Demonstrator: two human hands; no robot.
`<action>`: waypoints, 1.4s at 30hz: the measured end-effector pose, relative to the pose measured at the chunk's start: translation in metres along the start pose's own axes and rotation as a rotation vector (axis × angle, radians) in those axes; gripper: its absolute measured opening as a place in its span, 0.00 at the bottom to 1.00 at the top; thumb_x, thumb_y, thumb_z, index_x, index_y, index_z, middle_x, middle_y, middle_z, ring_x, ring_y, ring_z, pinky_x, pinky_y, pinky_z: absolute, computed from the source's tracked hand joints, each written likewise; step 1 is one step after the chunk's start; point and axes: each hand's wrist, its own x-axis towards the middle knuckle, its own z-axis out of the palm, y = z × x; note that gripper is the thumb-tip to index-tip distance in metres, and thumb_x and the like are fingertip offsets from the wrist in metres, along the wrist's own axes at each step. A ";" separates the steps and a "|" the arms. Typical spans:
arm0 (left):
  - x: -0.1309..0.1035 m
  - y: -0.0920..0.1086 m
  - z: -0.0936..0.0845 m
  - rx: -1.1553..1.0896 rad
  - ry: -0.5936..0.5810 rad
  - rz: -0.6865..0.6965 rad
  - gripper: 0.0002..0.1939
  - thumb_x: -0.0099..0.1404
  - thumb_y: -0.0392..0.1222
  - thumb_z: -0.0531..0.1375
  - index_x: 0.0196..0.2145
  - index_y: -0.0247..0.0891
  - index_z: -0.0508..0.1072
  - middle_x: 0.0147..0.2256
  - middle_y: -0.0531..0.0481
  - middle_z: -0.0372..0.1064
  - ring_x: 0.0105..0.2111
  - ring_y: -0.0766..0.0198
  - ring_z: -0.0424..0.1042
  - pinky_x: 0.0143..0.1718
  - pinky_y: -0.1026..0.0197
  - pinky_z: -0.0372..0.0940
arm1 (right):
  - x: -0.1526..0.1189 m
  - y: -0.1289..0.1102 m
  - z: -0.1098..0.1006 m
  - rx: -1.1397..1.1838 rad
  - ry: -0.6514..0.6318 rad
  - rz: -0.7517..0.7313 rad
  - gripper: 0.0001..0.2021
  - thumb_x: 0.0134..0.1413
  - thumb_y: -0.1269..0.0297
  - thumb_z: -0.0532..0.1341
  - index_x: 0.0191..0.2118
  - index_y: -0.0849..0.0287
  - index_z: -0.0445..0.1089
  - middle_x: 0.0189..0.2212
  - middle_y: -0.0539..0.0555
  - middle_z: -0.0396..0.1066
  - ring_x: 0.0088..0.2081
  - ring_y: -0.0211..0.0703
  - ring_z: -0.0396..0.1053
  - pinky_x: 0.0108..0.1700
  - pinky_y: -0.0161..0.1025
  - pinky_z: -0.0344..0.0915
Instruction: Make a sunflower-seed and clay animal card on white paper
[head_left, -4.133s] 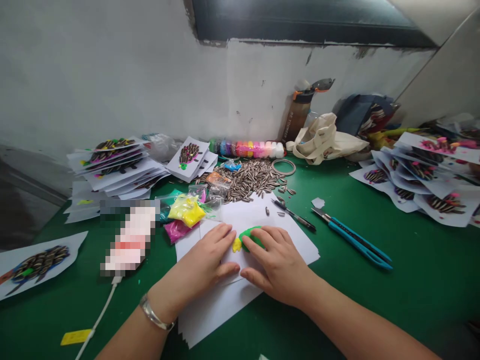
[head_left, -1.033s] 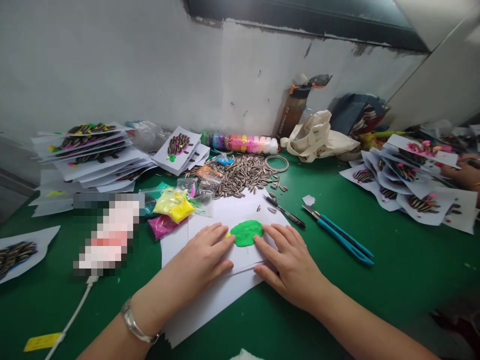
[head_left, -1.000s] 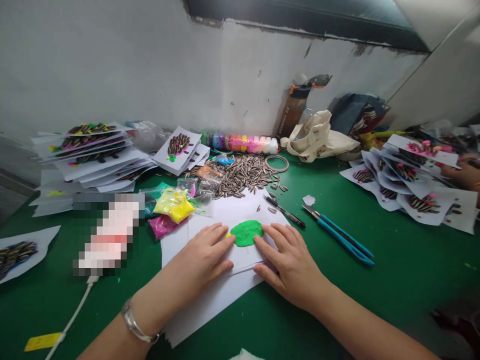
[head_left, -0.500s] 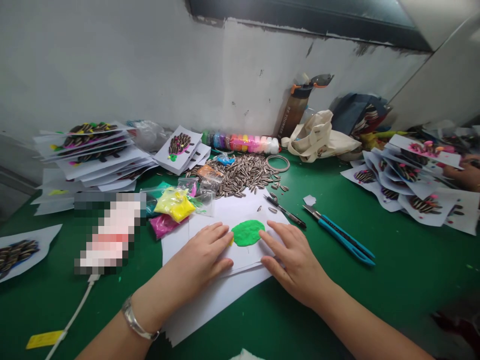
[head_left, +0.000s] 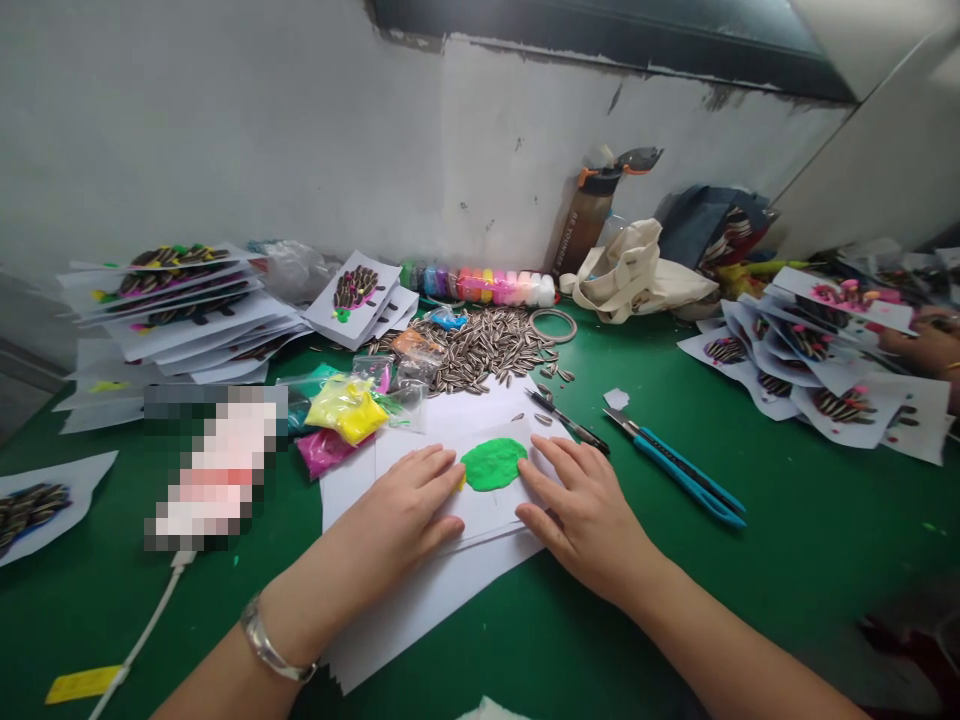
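Note:
A flat oval of green modelling clay (head_left: pixel 493 465) lies on a sheet of white paper (head_left: pixel 480 515) in front of me. My left hand (head_left: pixel 416 500) rests on the paper with its fingers stretched out, the tips at the oval's left edge. A bit of yellow clay (head_left: pixel 462 482) peeks out beside those fingertips. On the other side, my right hand (head_left: pixel 581 500) has its fingers spread, and a fingertip touches the clay's right edge. More white paper (head_left: pixel 420 610) lies under the sheet.
Beyond the paper is a heap of striped sunflower seeds (head_left: pixel 487 345). Bagged yellow clay (head_left: pixel 345 408) lies to its left. A pen (head_left: pixel 566 420) and a blue utility knife (head_left: pixel 686 475) are at right. Stacks of seed pictures (head_left: pixel 187 320) stand left and right; another person's hand (head_left: pixel 926 345) is far right.
The view has shifted very slightly. Both hands stay at the edges of the green clay, with barely any movement of the fingers.

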 end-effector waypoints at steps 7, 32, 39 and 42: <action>0.000 0.001 -0.001 -0.013 -0.012 -0.006 0.17 0.68 0.40 0.57 0.54 0.42 0.67 0.57 0.43 0.63 0.59 0.51 0.59 0.60 0.49 0.59 | 0.003 0.000 0.001 -0.003 -0.004 0.020 0.23 0.64 0.54 0.53 0.60 0.59 0.65 0.60 0.63 0.62 0.57 0.59 0.59 0.58 0.57 0.56; -0.001 -0.001 -0.001 0.035 -0.009 -0.012 0.20 0.66 0.40 0.60 0.56 0.38 0.67 0.59 0.41 0.64 0.60 0.50 0.61 0.60 0.47 0.61 | 0.044 -0.001 0.008 -0.006 -0.108 -0.107 0.24 0.65 0.50 0.51 0.61 0.56 0.63 0.64 0.60 0.58 0.64 0.60 0.51 0.63 0.63 0.45; -0.001 -0.004 0.000 0.028 -0.035 -0.016 0.21 0.68 0.42 0.58 0.57 0.36 0.67 0.60 0.39 0.62 0.62 0.49 0.59 0.62 0.46 0.58 | 0.047 -0.007 0.003 -0.016 -0.153 -0.086 0.25 0.65 0.46 0.49 0.60 0.53 0.64 0.65 0.60 0.55 0.65 0.62 0.50 0.63 0.65 0.44; -0.002 -0.003 -0.001 0.004 -0.018 -0.019 0.20 0.68 0.42 0.59 0.57 0.37 0.68 0.60 0.40 0.63 0.62 0.49 0.59 0.62 0.46 0.58 | 0.048 -0.010 0.003 0.004 -0.181 -0.132 0.27 0.63 0.43 0.49 0.62 0.50 0.62 0.65 0.60 0.54 0.66 0.63 0.48 0.63 0.67 0.42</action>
